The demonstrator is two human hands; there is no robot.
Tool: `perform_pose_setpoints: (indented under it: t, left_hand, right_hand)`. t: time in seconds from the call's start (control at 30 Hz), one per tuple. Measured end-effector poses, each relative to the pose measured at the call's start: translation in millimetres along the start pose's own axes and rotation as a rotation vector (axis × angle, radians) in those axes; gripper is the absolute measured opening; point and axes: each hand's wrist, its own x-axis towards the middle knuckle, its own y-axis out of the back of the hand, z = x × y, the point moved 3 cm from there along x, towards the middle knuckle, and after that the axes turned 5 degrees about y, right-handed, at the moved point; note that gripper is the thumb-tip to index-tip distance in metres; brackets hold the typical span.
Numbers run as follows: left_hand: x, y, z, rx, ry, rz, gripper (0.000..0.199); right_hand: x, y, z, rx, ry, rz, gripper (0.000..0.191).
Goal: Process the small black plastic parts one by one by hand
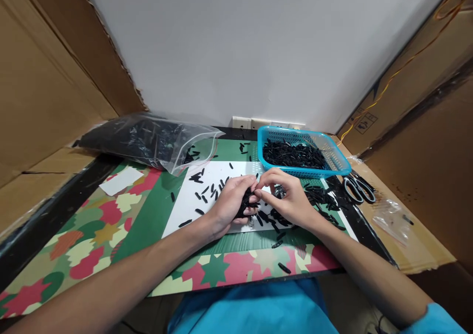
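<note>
My left hand [231, 201] is curled around a bunch of small black elongated pieces [247, 206], palm turned toward the right. Against its fingertips, my right hand [284, 196] pinches with thumb and forefinger; whatever lies in that pinch is too small to make out. Beneath both hands lies a white sheet [177, 220] scattered with more of the same black pieces. Just beyond my right hand stands a blue plastic basket [342, 166] partly filled with them. A loose heap [321, 196] of pieces spreads to the right of my right hand.
A clear zip bag [148, 137] full of black pieces lies at the back left. Scissors [358, 188] and a small plastic bag [393, 220] rest at the right on cardboard. Cardboard walls [424, 127] flank the table. A white paper scrap [121, 180] lies on the patterned cover [99, 235].
</note>
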Motion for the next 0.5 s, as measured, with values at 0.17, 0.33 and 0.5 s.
perform_pose_setpoints:
  t: [0.17, 0.33, 0.5]
  left_hand:
    - [1.3, -0.2, -0.7, -0.01, 0.005, 0.011, 0.036]
    - [1.4, 1.5, 1.1, -0.068, -0.001, -0.001, 0.035]
    - [-3.5, -0.9, 5.3, -0.095, -0.012, -0.037, 0.034]
  right_hand:
    - [-0.5, 0.4, 2.0, 0.045, -0.046, -0.044, 0.012]
    - [-1.3, 5.1, 3.7, -0.007, -0.04, 0.031, 0.018]
    - [-1.9, 10.3, 6.6, -0.04, -0.015, 0.145, 0.012]
